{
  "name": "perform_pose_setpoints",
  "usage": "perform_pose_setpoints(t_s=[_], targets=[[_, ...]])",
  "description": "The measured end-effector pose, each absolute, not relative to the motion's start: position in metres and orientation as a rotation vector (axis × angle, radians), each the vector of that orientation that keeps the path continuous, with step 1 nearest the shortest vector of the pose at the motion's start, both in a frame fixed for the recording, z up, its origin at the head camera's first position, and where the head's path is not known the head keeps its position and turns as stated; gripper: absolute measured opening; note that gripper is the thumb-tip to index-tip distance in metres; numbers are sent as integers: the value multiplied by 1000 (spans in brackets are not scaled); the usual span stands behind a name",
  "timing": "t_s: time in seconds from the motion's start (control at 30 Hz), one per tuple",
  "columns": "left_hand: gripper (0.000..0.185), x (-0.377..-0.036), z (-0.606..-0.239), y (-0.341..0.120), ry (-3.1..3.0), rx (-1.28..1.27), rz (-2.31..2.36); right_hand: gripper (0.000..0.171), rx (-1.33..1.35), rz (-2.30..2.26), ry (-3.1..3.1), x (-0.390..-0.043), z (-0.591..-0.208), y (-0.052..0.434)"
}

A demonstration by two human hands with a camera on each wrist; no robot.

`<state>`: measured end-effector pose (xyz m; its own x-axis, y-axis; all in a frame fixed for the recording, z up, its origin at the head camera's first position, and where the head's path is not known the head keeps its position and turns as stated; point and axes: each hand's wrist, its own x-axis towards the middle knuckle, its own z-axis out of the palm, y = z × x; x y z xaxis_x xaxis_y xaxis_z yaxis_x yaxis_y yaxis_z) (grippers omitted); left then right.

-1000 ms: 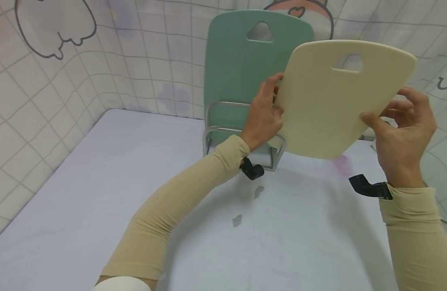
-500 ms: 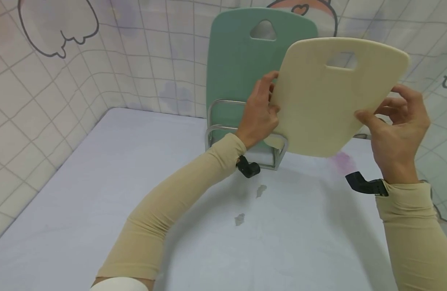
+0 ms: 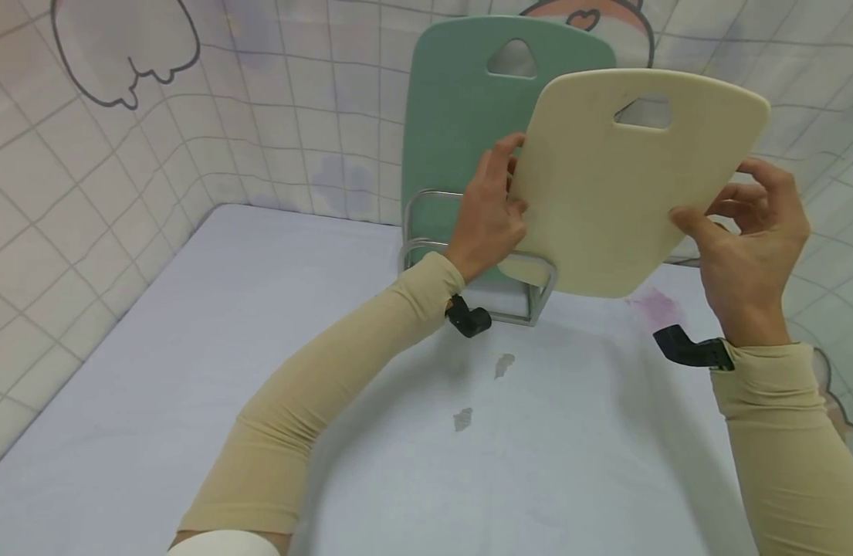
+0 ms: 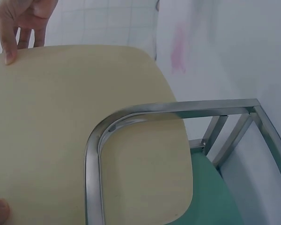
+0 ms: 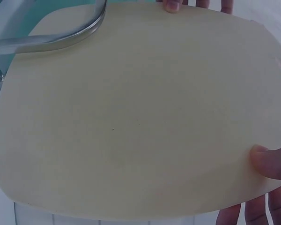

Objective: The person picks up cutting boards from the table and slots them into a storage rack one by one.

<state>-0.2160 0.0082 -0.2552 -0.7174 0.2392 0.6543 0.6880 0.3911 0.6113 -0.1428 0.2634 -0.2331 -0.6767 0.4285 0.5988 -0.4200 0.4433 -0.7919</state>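
A cream cutting board is held up and tilted between both hands, with its cut-out handle at the top. My left hand grips its left edge, and my right hand pinches its right edge, thumb on the near face and fingers behind. The board's lower left corner sits behind the front bar of a metal rack, as the left wrist view shows. Behind it a larger green cutting board stands upright in the rack. The left hand covers part of the rack and the green board.
A white-covered table carries the rack near its back edge. Tile-patterned cloth with cartoon drawings hangs behind and at the sides. Two grey patches and a pink stain mark the table cover.
The cream board and both hands have shifted slightly left relative to the rack and green board. The view has drifted a little; both hands keep their hold.
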Motion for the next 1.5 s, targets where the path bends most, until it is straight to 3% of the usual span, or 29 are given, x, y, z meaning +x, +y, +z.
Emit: perform_pose_setpoints(t_s=[0.83,1.1,1.5], targets=[[68,-216,-253,-13,-2191,-783,-1280,55,27,1337,-1912,-150,-233,246],[67,-218,-252,-22,-2185,-760,-1277,53,112,1529,-1793,-152,-230,231],[67,-218,-254,-36,-2228,-718,-1247,54,64,1388,-1936,-159,-234,222]])
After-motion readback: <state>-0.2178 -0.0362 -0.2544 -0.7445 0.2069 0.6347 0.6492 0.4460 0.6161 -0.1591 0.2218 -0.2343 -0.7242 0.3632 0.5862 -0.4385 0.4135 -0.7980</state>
